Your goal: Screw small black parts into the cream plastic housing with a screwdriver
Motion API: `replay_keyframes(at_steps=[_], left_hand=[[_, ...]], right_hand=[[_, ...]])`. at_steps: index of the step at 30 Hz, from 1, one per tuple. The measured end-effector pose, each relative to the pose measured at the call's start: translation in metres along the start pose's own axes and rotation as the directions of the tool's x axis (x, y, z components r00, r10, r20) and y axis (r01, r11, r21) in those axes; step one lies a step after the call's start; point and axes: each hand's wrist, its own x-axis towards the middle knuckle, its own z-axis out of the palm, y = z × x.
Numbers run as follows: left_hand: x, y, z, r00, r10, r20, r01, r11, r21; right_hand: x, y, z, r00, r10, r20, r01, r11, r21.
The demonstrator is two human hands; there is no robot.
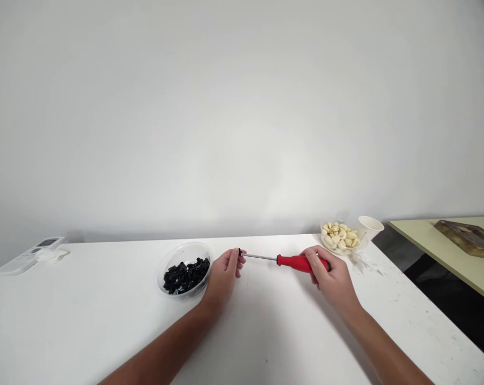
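The right hand (333, 279) closes around a red-handled screwdriver (301, 262) while the left hand (223, 277) pinches its tip, beside a clear plastic bowl (160, 278).

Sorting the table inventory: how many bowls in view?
2: one bowl of black pieces beside the left hand; one bowl of pale pieces beyond the right hand.

No legible text, label, brand or number appears in this head view — the small dark display of the white remote control (45, 246) at the far left is too small to read. The red screwdriver handle (301, 262) and the patterned flat box (468, 239) — on the pale green table (418, 240) — show no readable marking.
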Motion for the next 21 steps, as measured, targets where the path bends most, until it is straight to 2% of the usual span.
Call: replay_keyframes(at_steps=[2,5,6,8,12,14,17,18,19,21], left_hand=[[0.0,0.0,0.0,1.0,-0.004,-0.002,0.004,1.0,-0.007],[0.0,0.002,0.0,1.0,-0.009,-0.006,0.008,1.0,-0.026],[0.0,0.003,0.001,1.0,-0.009,-0.01,0.009,0.999,-0.036],[0.0,0.004,0.001,1.0,-0.014,-0.019,0.013,0.998,-0.054],[0.0,0.006,0.002,1.0,-0.013,-0.028,0.011,0.999,-0.048],[0.0,0.006,0.002,0.999,-0.005,-0.035,0.004,0.999,-0.044],[0.0,0.005,0.002,0.999,0.001,-0.038,-0.003,0.999,-0.049],[0.0,0.005,0.002,0.999,-0.001,-0.036,-0.001,0.999,-0.052],[0.001,0.005,0.002,0.999,-0.002,-0.035,0.0,0.999,-0.054],[0.001,0.004,0.001,1.0,0.0,-0.027,-0.001,0.999,-0.053]], right_hand=[[-0.001,-0.003,0.002,0.998,-0.041,-0.036,0.042,0.999,0.019],[-0.002,-0.007,0.006,0.971,-0.214,-0.108,0.228,0.965,0.133],[-0.002,-0.007,0.006,0.965,-0.236,-0.116,0.253,0.953,0.167],[-0.002,-0.007,0.005,0.98,-0.18,-0.085,0.193,0.966,0.174],[0.0,-0.005,0.002,0.999,0.034,0.015,-0.034,0.999,0.027],[0.001,-0.004,0.003,1.0,0.015,-0.004,-0.015,0.997,0.075],[0.003,-0.002,0.005,0.992,-0.107,-0.067,0.12,0.963,0.24],[0.004,-0.001,0.005,0.99,-0.115,-0.077,0.132,0.953,0.273],[0.005,0.001,0.004,0.994,-0.089,-0.069,0.105,0.955,0.278],[0.006,0.003,0.002,0.999,0.034,0.002,-0.034,0.978,0.206]])
